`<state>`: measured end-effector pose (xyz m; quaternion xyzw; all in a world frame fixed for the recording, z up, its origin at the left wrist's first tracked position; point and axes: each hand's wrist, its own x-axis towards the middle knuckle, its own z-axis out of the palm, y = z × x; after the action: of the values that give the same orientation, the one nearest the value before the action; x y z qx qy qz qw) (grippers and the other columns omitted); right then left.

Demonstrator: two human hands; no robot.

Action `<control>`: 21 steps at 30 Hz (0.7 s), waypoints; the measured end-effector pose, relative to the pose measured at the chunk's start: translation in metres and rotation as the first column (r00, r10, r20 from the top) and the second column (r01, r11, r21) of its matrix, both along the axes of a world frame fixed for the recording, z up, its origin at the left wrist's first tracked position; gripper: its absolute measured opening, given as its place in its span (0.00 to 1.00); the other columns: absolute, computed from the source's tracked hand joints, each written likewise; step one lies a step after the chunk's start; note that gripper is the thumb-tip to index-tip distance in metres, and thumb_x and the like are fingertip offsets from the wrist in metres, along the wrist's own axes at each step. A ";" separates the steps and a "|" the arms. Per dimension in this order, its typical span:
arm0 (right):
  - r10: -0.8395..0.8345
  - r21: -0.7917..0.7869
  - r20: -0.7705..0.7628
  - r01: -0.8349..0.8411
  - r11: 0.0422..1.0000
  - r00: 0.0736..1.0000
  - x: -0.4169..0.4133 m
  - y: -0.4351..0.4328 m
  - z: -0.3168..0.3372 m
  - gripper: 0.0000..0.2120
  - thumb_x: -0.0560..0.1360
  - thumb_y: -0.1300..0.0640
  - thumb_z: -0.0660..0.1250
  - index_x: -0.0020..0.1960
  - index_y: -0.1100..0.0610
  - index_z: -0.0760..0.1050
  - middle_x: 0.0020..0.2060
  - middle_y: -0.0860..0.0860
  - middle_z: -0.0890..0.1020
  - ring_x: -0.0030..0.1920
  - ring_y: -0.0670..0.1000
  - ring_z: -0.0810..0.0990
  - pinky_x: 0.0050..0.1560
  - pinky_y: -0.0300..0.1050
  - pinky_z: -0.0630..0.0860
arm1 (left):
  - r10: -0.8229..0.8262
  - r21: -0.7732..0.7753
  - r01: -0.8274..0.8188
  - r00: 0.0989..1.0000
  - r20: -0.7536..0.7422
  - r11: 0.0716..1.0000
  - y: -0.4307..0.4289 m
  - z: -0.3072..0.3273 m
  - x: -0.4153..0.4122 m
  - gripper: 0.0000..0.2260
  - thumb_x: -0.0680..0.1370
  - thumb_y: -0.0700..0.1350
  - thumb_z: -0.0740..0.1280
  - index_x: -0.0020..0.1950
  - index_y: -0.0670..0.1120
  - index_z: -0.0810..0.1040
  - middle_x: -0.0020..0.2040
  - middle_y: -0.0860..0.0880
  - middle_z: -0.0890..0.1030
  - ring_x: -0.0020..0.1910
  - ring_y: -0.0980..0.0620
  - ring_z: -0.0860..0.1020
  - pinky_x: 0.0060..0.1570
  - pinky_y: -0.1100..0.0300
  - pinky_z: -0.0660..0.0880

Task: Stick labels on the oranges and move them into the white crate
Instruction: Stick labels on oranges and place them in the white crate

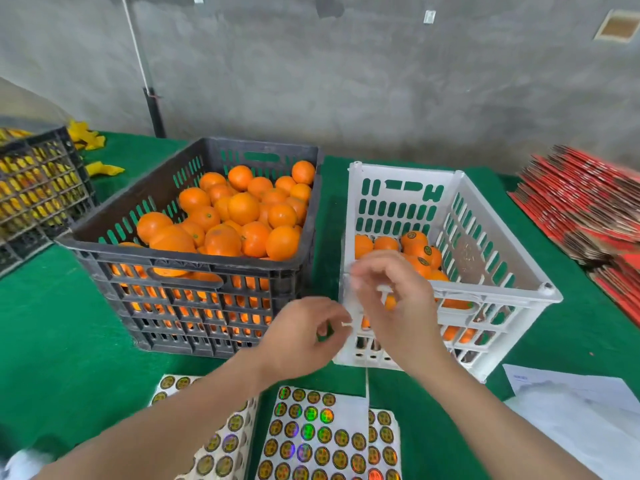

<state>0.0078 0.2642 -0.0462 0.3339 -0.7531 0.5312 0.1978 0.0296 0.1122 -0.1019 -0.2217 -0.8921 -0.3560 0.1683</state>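
Observation:
A black crate [194,268] at centre left is heaped with unlabelled oranges [242,209]. To its right, the white crate [491,289] holds several oranges [419,252], some showing round dark labels. Sheets of round holographic labels [311,434] lie on the green cloth at the near edge. Both hands hover in front of the white crate's near left corner, above the sheets. My left hand [301,336] pinches the lower end of a narrow white paper strip [347,323]. My right hand [394,299], blurred, has its fingers closed on the strip's upper part. Neither hand holds an orange.
A second black crate [38,188] with yellow items stands at far left, with yellow scraps [86,136] behind it. Stacked red flat cartons [581,202] lie at right. White paper sheets [581,410] lie at bottom right. A grey concrete wall runs behind the table.

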 end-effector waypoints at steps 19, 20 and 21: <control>-0.035 0.344 0.319 -0.081 0.936 0.947 -0.076 -0.080 0.015 0.42 0.74 0.71 0.62 0.75 0.42 0.46 0.50 0.47 0.71 0.52 0.45 0.74 0.47 0.33 0.74 | 0.480 -0.622 -0.192 0.810 0.337 0.759 -0.088 0.064 -0.138 0.28 0.66 0.51 0.77 0.62 0.46 0.72 0.53 0.49 0.76 0.47 0.50 0.73 0.40 0.59 0.69; -0.032 0.309 0.332 -0.077 0.948 0.943 -0.077 -0.078 0.015 0.39 0.75 0.70 0.62 0.75 0.43 0.49 0.50 0.46 0.71 0.52 0.45 0.75 0.48 0.33 0.74 | 0.456 -0.547 -0.230 0.830 0.322 0.805 -0.093 0.065 -0.136 0.30 0.66 0.49 0.77 0.64 0.47 0.70 0.54 0.50 0.75 0.48 0.51 0.72 0.40 0.60 0.69; -0.023 0.254 0.352 -0.072 0.965 0.936 -0.078 -0.076 0.015 0.35 0.76 0.69 0.62 0.73 0.44 0.54 0.50 0.46 0.72 0.52 0.45 0.77 0.50 0.35 0.75 | 0.420 -0.430 -0.268 0.853 0.311 0.862 -0.100 0.067 -0.132 0.31 0.65 0.46 0.78 0.65 0.48 0.70 0.54 0.52 0.74 0.50 0.53 0.72 0.41 0.63 0.69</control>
<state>-0.0699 0.1880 -0.0317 0.2660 -0.8358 0.4803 0.0074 -0.1022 0.0119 -0.0351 -0.0068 -0.9834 -0.1816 0.0021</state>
